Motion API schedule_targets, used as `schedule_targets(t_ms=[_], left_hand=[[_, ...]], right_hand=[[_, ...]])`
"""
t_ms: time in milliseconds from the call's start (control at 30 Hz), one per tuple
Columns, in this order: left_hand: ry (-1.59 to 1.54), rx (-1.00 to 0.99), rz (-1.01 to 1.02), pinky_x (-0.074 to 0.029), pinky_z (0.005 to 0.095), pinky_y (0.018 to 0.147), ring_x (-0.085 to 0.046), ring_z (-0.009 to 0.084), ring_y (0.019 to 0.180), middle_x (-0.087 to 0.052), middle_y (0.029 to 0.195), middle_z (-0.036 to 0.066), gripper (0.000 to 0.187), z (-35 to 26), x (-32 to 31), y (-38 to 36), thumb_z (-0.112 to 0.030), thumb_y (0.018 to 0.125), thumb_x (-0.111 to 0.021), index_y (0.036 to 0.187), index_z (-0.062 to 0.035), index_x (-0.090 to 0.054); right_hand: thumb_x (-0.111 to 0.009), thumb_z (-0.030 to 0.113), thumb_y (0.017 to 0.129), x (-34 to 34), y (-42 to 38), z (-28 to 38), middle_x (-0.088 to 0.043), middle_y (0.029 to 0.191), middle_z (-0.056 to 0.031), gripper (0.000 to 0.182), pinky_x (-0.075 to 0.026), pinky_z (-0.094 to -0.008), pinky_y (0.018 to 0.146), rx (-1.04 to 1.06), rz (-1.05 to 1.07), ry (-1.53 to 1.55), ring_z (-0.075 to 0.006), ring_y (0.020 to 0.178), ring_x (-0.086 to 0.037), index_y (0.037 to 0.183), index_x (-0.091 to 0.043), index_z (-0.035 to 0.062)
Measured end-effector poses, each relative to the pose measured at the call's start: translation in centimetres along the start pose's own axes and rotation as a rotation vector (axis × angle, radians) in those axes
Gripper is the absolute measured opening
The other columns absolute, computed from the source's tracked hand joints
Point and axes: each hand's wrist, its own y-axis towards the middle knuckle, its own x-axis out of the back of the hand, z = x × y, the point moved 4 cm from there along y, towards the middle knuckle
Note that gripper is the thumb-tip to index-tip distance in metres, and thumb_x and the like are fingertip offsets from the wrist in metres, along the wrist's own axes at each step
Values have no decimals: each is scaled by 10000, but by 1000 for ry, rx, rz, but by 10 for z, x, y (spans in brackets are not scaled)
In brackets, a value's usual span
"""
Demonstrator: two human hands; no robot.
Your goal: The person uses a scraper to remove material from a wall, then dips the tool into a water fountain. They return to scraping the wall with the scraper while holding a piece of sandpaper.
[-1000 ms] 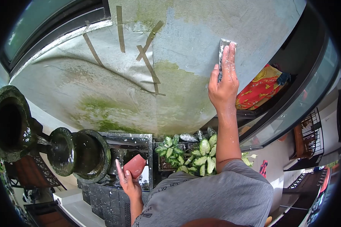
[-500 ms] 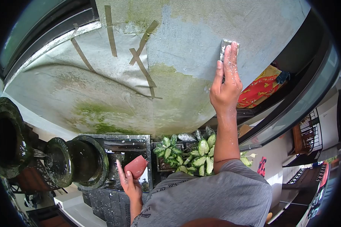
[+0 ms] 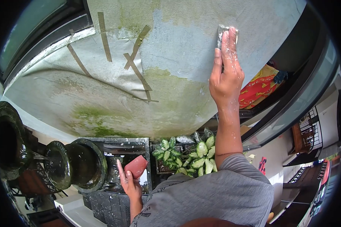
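Note:
My right hand (image 3: 227, 77) is raised against the wall (image 3: 185, 49), fingers stretched along a small flat rectangular scraper (image 3: 222, 29) that is smeared with whitish matter. White specks dot those fingers and the wrist. Around the scraper the wall is grey-blue, with patchy green stains lower down. Low on the left, my left hand (image 3: 130, 185) grips a dull red, smooth piece (image 3: 136, 167) shaped like a small tub, its thumb against the near side. I cannot tell exactly what this red piece is.
Brown tape strips (image 3: 136, 72) hold a whitish sheet (image 3: 113, 68) on the wall. Below stand leafy plants (image 3: 201, 155) and a dark tiered stone fountain (image 3: 89, 164) over a basin (image 3: 147, 151). At right, a window opening shows red patterned cloth (image 3: 257, 89).
My right hand has slid the scraper higher up the wall. The view has shifted slightly, while my left hand keeps its hold on the red piece.

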Motion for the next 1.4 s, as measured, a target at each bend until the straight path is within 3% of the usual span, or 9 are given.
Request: schedule_targets(t_ms=[67,200,400,600,1000,1067,1200,1300,1400], left_hand=[[-3,-22,1,-524,408,1065,-591,244,1279,-376,1608,159,690,-2,-7,0,-173,1103,-525,1681,-23,-178],[-1,-30,28,-497,414,1098,-572,252,1315,-347,1636,158,690,-10,-9,-6,-173,1105,-519,1679,-10,-171],[17,-95,-10,-439,371,1146,-498,220,1393,-275,1701,147,666,-10,23,-14,-160,1101,-515,1667,12,-207],[-15,-32,10,-511,395,1084,-540,244,1347,-291,1686,131,666,-14,22,-18,-162,1101,-518,1670,-4,-209],[4,-1,-91,-547,408,1047,-581,253,1297,-299,1666,135,681,-5,18,-5,-180,1104,-522,1685,-51,-191],[-11,20,-78,-542,412,1052,-591,250,1281,-311,1657,136,682,-1,19,-3,-180,1103,-525,1684,-47,-192],[53,-31,-79,-552,412,1037,-612,255,1247,-338,1635,146,683,4,19,0,-182,1104,-526,1683,-45,-191],[29,-56,-27,-578,455,1013,-625,295,1232,-426,1530,192,699,1,8,-1,-176,1092,-528,1688,-69,-179],[8,-60,-22,-571,462,1025,-623,300,1236,-411,1543,202,694,-5,1,-9,-157,1091,-516,1686,-52,-175]], right_hand=[[-576,-18,1003,3,22,4,-472,1596,-190,511,-516,-442,1105,107,-48,-38,-366,1429,-500,1510,-542,36],[-587,122,1055,13,57,15,-505,1585,-162,466,-438,-431,1180,68,-63,15,-321,1473,-469,1518,-552,74],[-584,100,1035,32,7,-2,-503,1583,-190,474,-449,-458,1165,21,-18,-18,-372,1472,-461,1500,-551,19],[-554,65,1040,22,-35,-6,-462,1618,-176,499,-461,-465,1159,-162,68,-25,-361,1482,-450,1533,-507,11],[-556,7,1026,11,-30,3,-483,1579,-230,479,-467,-464,1158,-121,70,-79,-387,1463,-456,1504,-528,-14],[-539,10,1052,13,-29,3,-492,1588,-197,459,-399,-437,1207,-157,77,-41,-334,1505,-419,1511,-540,27],[-544,20,1051,13,-27,0,-492,1588,-196,456,-405,-440,1202,-127,63,-56,-339,1500,-427,1506,-548,30],[-565,-1,1016,11,-7,-4,-476,1586,-224,488,-479,-466,1143,-19,50,-134,-377,1439,-491,1503,-533,-6],[-535,89,1071,21,47,8,-510,1583,-156,444,-432,-439,1180,48,-86,-50,-346,1468,-471,1514,-557,83]])
